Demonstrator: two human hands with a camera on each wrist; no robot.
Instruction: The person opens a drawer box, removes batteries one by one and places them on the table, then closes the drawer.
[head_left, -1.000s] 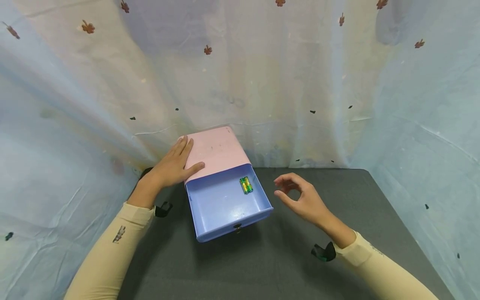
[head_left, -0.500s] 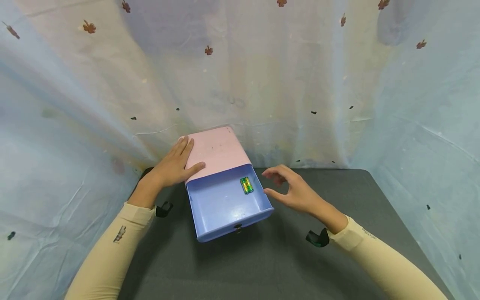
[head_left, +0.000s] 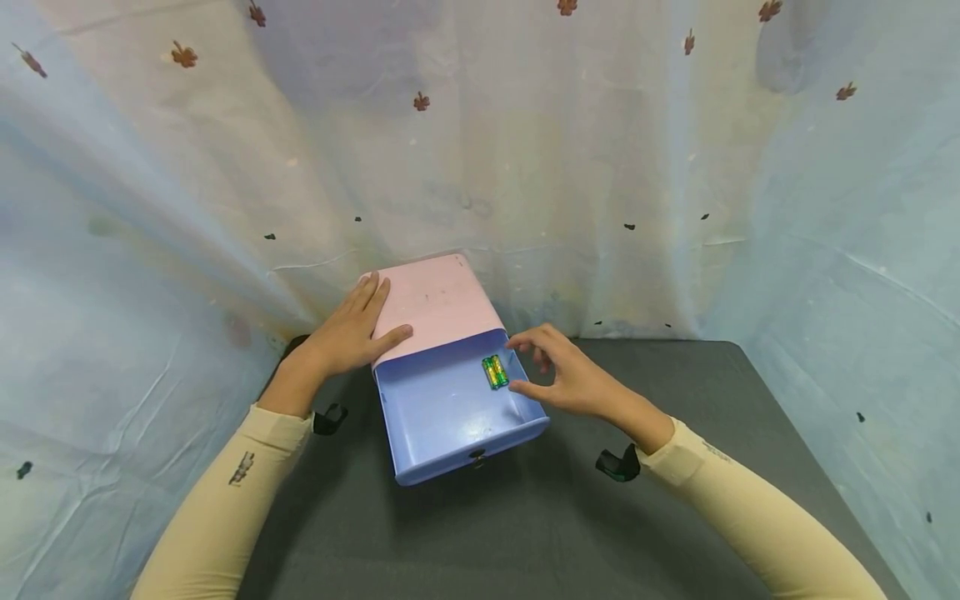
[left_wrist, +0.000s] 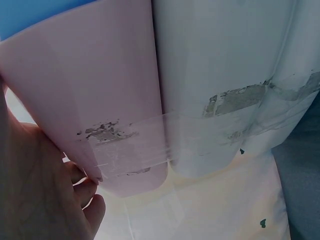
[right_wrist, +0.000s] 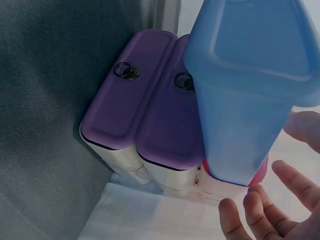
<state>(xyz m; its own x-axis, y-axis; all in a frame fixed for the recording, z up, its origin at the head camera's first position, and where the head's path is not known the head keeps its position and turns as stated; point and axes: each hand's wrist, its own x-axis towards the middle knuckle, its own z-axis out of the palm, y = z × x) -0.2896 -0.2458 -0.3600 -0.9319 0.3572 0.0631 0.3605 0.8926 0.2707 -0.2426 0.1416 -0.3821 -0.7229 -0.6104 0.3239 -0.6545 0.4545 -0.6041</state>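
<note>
Left hand: we have the left hand [head_left: 345, 333] lying on top of the pink casing [head_left: 442, 304], fingers extended, thumb spread away from them; it rests there, palm down, without a grip.
Right hand: we see the right hand [head_left: 566, 375] at the drawer's near-side wall, thumb and fingers curved, a clear gap between their tips, nothing pinched. Contact with the wall: can't tell.
Batteries: two green-and-yellow batteries [head_left: 495, 372] lie side by side on the drawer floor, just left of the right hand's thumb and fingertips, apart from them.
Drawer: blue drawer [head_left: 427, 408] sits well out of the casing, between the hands and nearer us than the left hand; a small ring pull [head_left: 477, 457] is on its front.
Stack: below the blue drawer, our right wrist view shows two purple drawers [right_wrist: 120, 105] with ring pulls, set in white casings [left_wrist: 210, 60], under the pink one the left hand rests on.
Tape: clear tape [left_wrist: 145, 142] runs across pink and white casings, right of the left hand's fingertips in its wrist view.
Surroundings: dark table [head_left: 690, 408] under both hands, pale patterned curtain [head_left: 487, 150] beyond them, cream sleeves [head_left: 750, 508] behind both wrists.
</note>
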